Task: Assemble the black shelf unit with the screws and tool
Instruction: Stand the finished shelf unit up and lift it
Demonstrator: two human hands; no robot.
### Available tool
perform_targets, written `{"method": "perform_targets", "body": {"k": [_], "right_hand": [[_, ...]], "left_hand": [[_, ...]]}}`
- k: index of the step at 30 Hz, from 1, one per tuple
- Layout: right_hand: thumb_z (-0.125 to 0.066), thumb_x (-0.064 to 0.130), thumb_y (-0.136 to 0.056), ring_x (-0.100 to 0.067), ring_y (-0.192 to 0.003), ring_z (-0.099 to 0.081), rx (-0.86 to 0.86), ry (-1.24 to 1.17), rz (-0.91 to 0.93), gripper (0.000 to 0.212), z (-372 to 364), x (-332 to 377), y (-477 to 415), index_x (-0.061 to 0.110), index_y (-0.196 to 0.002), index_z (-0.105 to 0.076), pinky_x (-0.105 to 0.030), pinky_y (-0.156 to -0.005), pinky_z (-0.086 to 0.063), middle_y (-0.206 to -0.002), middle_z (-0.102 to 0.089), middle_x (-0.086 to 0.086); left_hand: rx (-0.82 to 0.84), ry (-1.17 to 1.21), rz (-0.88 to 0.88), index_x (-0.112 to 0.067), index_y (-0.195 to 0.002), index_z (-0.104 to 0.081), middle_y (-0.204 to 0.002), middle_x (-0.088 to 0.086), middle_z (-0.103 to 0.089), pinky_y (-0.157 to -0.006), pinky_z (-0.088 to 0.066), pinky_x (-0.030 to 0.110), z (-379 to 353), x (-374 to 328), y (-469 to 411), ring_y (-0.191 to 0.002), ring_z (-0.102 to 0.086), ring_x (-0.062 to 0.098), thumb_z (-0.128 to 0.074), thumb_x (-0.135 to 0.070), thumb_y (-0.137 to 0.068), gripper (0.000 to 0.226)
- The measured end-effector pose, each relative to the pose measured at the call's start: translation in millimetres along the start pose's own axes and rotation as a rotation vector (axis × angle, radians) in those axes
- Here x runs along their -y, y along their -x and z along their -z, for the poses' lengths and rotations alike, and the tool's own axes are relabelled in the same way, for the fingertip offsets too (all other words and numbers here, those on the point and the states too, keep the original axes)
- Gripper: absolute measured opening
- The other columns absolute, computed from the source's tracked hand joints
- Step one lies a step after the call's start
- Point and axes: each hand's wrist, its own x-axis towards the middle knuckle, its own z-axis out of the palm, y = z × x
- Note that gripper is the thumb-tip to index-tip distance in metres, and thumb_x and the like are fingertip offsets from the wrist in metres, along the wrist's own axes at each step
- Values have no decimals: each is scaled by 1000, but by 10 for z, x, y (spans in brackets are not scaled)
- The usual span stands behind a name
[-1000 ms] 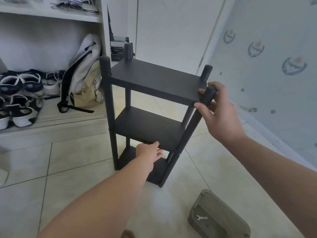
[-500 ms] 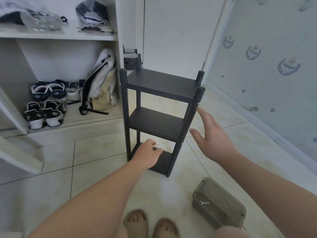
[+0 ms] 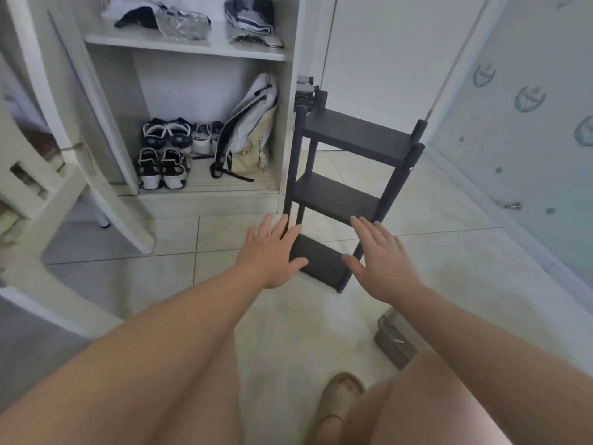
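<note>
Standing upright on floor (image 3: 449,268): black shelf unit (image 3: 353,133); left grip (image 3: 272,255) & right grip (image 3: 383,261) both released, held flat.

Upright on the tile floor (image 3: 449,252) ahead of me: black shelf unit (image 3: 346,194), three flat shelves, four round posts. Silver screw head (image 3: 411,169) on near-right post. Small pale tool (image 3: 398,341) lies in grey box (image 3: 390,350).

Light: soft, even, fairly bright | Shadows: faint on floor (image 3: 449,252) | Detail: shelf unit (image 3: 349,136) near-flat black | Blur: cabinet door (image 3: 96,130) smeared | Edges: strong wide-angle bowing
</note>
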Motion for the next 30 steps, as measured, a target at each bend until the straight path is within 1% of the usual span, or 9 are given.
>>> {"method": "perform_targets", "body": {"k": [5, 7, 9, 12, 16, 19, 22, 26, 30], "right_hand": [[-41, 49, -104, -21, -155, -6, 87, 53, 36, 71, -569, 45, -380, 26, -161, -7, -47, -123, -14, -168, -10, 5], [-38, 51, -104, -24, -155, -3, 170, 94, 45, 72, -916, 4, -618, 25, -162, -2, -49, -124, -14, -169, -6, 3], [-33, 53, -105, -24, -157, 4, 279, 112, 32, 73, -1314, -42, -883, 27, -162, 5, -52, -126, -9, -170, 2, 3], [-31, 55, -105, -26, -156, 11, 418, 114, 4, 75, -1865, -81, -1290, 27, -161, 9, -54, -126, -6, -170, 9, 3], [-32, 55, -105, -29, -156, 14, 551, 150, 2, 77, -2146, -87, -1637, 26, -160, 11, -57, -125, -5, -170, 13, 2], [-32, 54, -105, -29, -156, 10, 630, 139, 5, 76, -1867, -22, -1629, 25, -160, 10, -57, -125, -9, -170, 11, 3], [-32, 52, -105, -28, -156, 10, 709, 131, -2, 75, -1255, 96, -1535, 25, -160, 10, -55, -125, -10, -170, 11, 3], [-30, 52, -105, -27, -156, 11, 760, 139, -11, 74, -194, 272, -1425, 25, -160, 12, -55, -125, -8, -169, 12, 3], [-30, 52, -105, -26, -156, 10, 750, 117, -21, 73, 910, 467, -1326, 25, -160, 11, -55, -125, -9, -169, 13, 4]], "left_hand": [[134, -25, 20, -34, -159, 3, -168, -2, 11, -122, 1, 53, -359, 389, -239, -153, 17, 29, -35, -63, -98, 77], [188, -23, 57, -33, -159, 3, -168, -1, 12, -122, 0, 55, -572, 597, -451, -153, 16, 29, -34, -66, -97, 79], [223, -22, 85, -33, -159, 5, -168, 0, 11, -122, -1, 55, -847, 808, -693, -154, 15, 30, -31, -68, -96, 81], [287, -2, 155, -33, -159, 6, -169, 0, 10, -122, 0, 54, -1315, 1098, -1015, -154, 15, 28, -29, -68, -97, 79], [385, 57, 257, -31, -159, 5, -168, 1, 13, -122, 2, 53, -1598, 1312, -1156, -153, 17, 29, -29, -67, -98, 78], [472, 90, 273, -32, -159, 6, -168, 0, 15, -123, 3, 53, -1359, 1290, -988, -153, 18, 28, -28, -68, -98, 78], [529, 119, 279, -32, -159, 6, -168, 0, 14, -124, 1, 53, -795, 1148, -753, -153, 18, 27, -26, -68, -98, 78], [520, 198, 296, -32, -159, 4, -168, 0, 11, -124, 0, 53, 212, 837, -507, -154, 15, 28, -27, -68, -98, 78], [482, 203, 280, -31, -159, 2, -169, 0, 10, -123, 0, 53, 1263, 516, -373, -154, 14, 28, -28, -68, -98, 77]]}}
